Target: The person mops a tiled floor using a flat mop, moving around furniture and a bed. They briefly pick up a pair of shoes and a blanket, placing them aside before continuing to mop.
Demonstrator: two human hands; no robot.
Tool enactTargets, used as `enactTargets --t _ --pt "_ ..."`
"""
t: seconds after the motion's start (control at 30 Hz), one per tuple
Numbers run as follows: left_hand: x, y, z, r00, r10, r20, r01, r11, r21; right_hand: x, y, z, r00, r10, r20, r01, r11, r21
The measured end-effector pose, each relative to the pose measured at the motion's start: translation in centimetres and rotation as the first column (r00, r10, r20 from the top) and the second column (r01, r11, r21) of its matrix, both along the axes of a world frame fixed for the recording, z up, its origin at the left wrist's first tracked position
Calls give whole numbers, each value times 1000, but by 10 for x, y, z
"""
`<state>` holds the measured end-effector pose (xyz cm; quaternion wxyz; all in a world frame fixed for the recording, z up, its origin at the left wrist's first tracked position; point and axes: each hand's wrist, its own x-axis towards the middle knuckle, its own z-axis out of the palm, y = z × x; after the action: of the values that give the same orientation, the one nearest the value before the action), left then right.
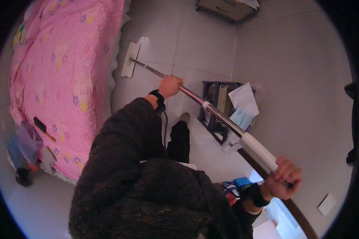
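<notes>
A flat mop with a metal pole [224, 118] runs slantwise across the head view. My left hand [170, 86] is closed around the lower part of the pole. At the top end, my right hand [284, 179] wraps the white handle sleeve [258, 151]. The rectangular pale mop head [128, 66] lies on the tiled floor [155, 27], close beside the hanging edge of a pink flowered bedspread [65, 74]. The underside of the mop head is hidden.
Right of the pole's middle stands a dark rack [208, 86] with papers [243, 97] and a blue-and-white packet [240, 118]. A drawer cabinet [218, 10] stands at the far wall. A dark-headed brush [42, 125] lies on the bed. My shoe [185, 117] is below the pole.
</notes>
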<state>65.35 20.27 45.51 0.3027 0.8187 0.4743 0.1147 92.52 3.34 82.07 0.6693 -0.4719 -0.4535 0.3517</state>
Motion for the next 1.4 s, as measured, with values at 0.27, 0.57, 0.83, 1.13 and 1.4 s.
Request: enactTargets --t 0.27,0.57,0.83,1.13,1.4 --pt "135 -103 39 874 -330 357 377 924 -70 8 -123 112 810 -541 228 574 811 -115" --pt "159 -198 83 770 -465 436 570 809 -144 0 -225 155 888 -446 112 445 895 37" --pt "191 -138 42 785 -578 223 601 798 -51 5 -246 60 662 -736 145 741 671 20" --pt "188 -211 4 476 -879 39 877 471 -98 -40 -327 55 561 -817 -138 799 577 -168" --pt "146 -297 54 335 -863 378 935 255 -245 -106 -353 143 371 -928 -42 922 373 -100"
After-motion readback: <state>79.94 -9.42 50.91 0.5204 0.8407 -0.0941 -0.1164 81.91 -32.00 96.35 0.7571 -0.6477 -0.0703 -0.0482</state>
